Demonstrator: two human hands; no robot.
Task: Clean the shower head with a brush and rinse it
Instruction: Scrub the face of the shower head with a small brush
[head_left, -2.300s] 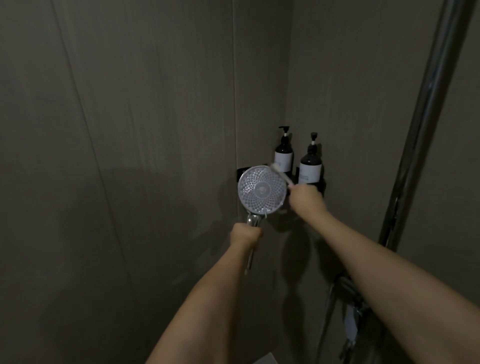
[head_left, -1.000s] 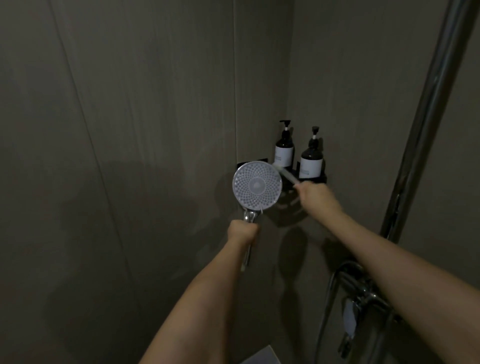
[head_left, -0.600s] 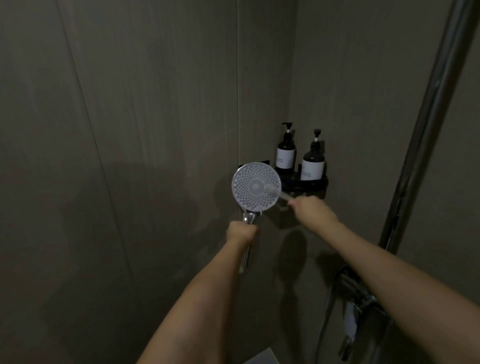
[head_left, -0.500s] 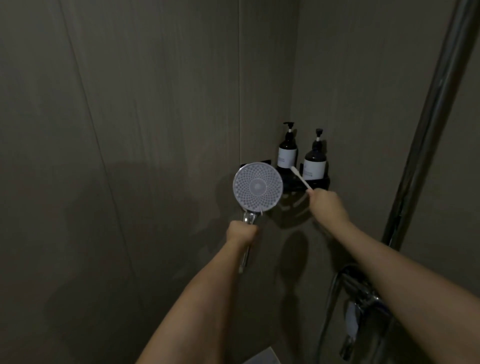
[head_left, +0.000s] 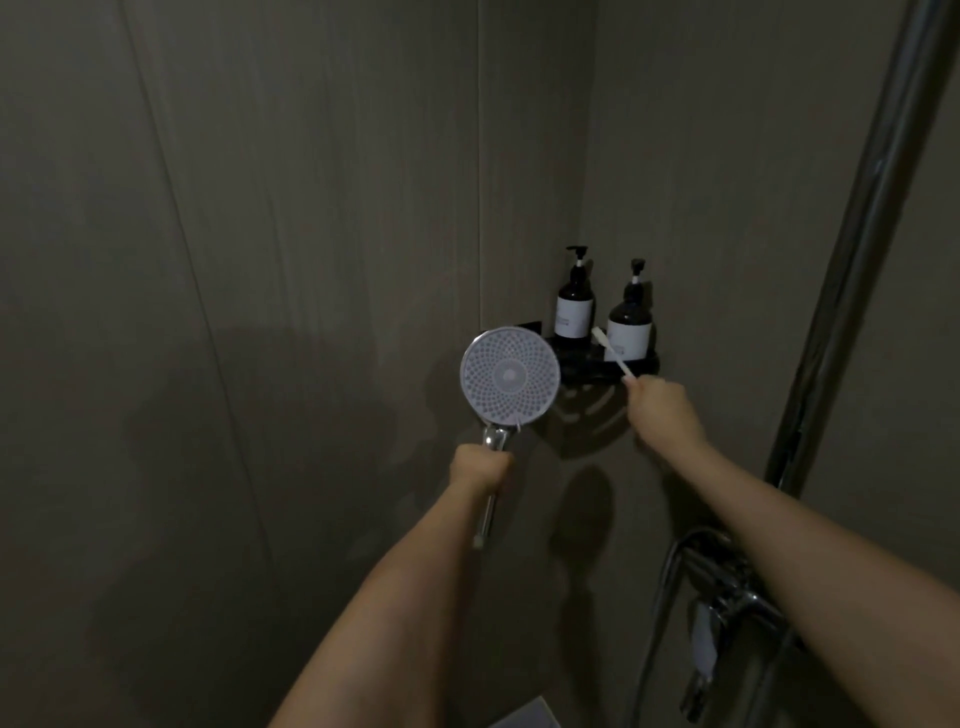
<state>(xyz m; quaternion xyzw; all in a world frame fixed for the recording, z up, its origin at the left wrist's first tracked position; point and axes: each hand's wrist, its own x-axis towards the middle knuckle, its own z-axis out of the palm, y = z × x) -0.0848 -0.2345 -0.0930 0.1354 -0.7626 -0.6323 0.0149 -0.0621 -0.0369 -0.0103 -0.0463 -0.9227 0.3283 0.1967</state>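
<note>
In the shower corner, the left hand (head_left: 480, 464) grips the shower head (head_left: 510, 378) upright; the right hand's (head_left: 655, 407) fingers pinch the brush (head_left: 613, 352) beside the shelf (head_left: 605, 366). Bristles should return flat against the nozzles.

We can read no text, brand, number or sign anywhere. We see only two places where lettering could stand: a pale label on the left pump bottle (head_left: 573, 304) and a pale label on the right pump bottle (head_left: 629, 328), both standing on the dark corner shelf (head_left: 582, 365). On the left label we make out a faint grey smudge near its top edge, too small and too dim to tell letters from marks. The right label looks plain to us, and the white brush (head_left: 612, 351) crosses in front of its lower left part
</note>
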